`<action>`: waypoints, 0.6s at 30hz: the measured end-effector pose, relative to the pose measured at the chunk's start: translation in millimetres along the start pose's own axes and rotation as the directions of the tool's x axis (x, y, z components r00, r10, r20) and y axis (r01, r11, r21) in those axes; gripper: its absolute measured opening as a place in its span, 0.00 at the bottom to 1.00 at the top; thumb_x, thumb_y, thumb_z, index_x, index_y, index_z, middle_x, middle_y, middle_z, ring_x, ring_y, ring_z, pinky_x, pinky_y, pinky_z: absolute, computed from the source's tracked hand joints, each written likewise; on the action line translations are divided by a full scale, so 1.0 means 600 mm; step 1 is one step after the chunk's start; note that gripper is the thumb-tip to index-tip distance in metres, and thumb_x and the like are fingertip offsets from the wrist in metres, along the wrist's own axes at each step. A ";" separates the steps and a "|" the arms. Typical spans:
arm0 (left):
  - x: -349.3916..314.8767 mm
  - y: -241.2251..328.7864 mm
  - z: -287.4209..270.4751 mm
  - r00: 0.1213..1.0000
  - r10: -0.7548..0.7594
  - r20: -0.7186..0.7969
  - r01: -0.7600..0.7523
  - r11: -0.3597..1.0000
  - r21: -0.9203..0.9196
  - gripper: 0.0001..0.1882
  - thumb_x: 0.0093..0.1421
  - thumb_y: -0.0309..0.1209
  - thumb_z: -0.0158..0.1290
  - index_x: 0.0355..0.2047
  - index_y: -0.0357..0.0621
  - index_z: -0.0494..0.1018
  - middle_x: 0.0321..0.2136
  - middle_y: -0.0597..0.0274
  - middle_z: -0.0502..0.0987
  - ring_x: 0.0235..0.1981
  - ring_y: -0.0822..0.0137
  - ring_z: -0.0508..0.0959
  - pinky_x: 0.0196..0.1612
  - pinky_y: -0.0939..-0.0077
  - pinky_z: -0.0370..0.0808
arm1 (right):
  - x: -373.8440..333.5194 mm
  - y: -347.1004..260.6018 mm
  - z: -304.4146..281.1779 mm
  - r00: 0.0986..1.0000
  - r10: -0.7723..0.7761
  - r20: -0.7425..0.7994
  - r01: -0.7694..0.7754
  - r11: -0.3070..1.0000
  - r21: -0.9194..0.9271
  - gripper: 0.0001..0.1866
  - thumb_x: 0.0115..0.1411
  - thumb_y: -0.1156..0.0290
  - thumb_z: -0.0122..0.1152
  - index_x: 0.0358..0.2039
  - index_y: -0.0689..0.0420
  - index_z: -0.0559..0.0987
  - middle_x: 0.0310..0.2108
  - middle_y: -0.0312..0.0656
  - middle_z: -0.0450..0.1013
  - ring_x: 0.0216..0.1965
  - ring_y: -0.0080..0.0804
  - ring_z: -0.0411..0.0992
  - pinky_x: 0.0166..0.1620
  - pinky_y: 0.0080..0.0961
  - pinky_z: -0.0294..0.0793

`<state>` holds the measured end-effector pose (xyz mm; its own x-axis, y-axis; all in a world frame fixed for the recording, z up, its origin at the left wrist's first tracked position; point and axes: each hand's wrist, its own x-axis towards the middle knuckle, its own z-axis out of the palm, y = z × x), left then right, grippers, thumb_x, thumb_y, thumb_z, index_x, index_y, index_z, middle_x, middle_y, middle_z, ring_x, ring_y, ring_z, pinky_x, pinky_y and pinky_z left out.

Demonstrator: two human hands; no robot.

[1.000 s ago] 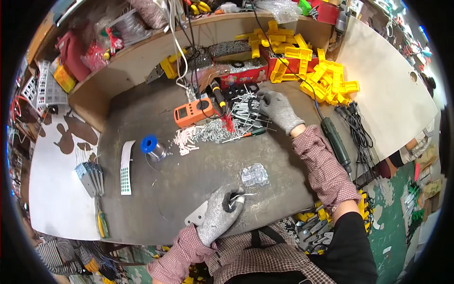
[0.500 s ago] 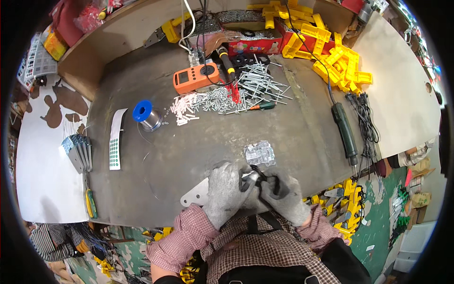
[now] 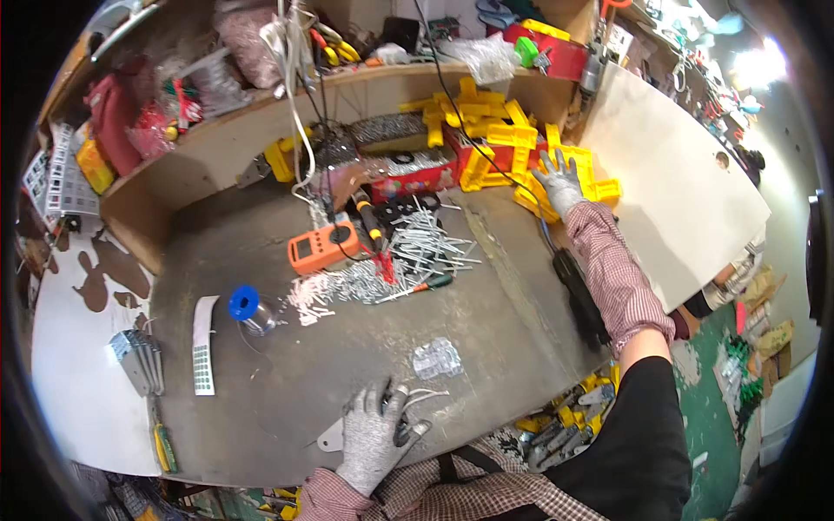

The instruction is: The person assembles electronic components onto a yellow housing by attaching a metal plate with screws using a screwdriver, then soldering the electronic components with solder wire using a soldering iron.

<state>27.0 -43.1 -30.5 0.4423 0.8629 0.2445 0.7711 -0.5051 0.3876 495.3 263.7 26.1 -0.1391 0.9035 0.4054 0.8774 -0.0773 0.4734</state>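
My left hand (image 3: 378, 438), in a grey glove, lies low over the near part of the bench with its fingers apart. The rounded end of a metal plate (image 3: 330, 437) shows beside it; the rest is hidden under the hand. Pale thin wires (image 3: 427, 395) stick out past its index finger. My right hand (image 3: 561, 184), also gloved, is stretched far forward with fingers spread at the heap of yellow plastic parts (image 3: 512, 135). Whether its fingertips touch a part, I cannot tell. A crumpled silvery piece (image 3: 437, 359) lies ahead of my left hand.
A pile of metal rods (image 3: 430, 243) lies mid-bench beside an orange meter (image 3: 323, 248) and a screwdriver (image 3: 421, 286). A solder spool (image 3: 250, 309) and sticker strip (image 3: 202, 347) are at left. Under my right forearm lies a dark-handled tool (image 3: 580, 295). A cable hangs across the heap.
My right hand has left the work near my body and reached forward to the yellow parts. The left hand has loosened and spread its fingers. The view has tilted up and shifted right.
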 end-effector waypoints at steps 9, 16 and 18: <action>-0.002 -0.009 -0.029 0.999 0.033 -0.029 -0.034 0.999 -0.039 0.26 0.55 0.46 0.60 0.50 0.45 0.71 0.51 0.53 0.70 0.51 0.51 0.72 0.56 0.51 0.66 | -0.057 0.096 -0.128 0.957 0.260 0.127 -0.284 0.929 0.238 0.17 0.52 0.72 0.65 0.43 0.57 0.73 0.41 0.50 0.76 0.43 0.49 0.75 0.45 0.39 0.75; -0.013 -0.020 -0.038 0.994 0.026 0.109 -0.023 0.999 -0.030 0.31 0.54 0.48 0.61 0.53 0.44 0.70 0.52 0.50 0.70 0.51 0.48 0.71 0.55 0.51 0.67 | -0.300 -0.183 -0.351 0.741 -0.667 -0.077 0.604 0.613 0.509 0.09 0.60 0.70 0.55 0.40 0.57 0.72 0.38 0.45 0.72 0.42 0.41 0.76 0.38 0.31 0.78; -0.006 -0.015 -0.060 0.992 0.019 0.127 -0.015 0.999 -0.030 0.32 0.54 0.49 0.62 0.53 0.44 0.71 0.52 0.49 0.70 0.51 0.44 0.71 0.55 0.50 0.68 | -0.326 -0.248 -0.332 0.567 -0.811 -0.146 0.561 0.250 0.789 0.20 0.61 0.60 0.57 0.50 0.56 0.70 0.45 0.47 0.70 0.49 0.43 0.72 0.50 0.40 0.74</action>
<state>1.9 -41.9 -2.7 0.5112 0.8485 0.1370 0.7502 -0.5183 0.4106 300.4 14.4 31.9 -0.8573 0.5133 -0.0397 0.5037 0.8204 -0.2708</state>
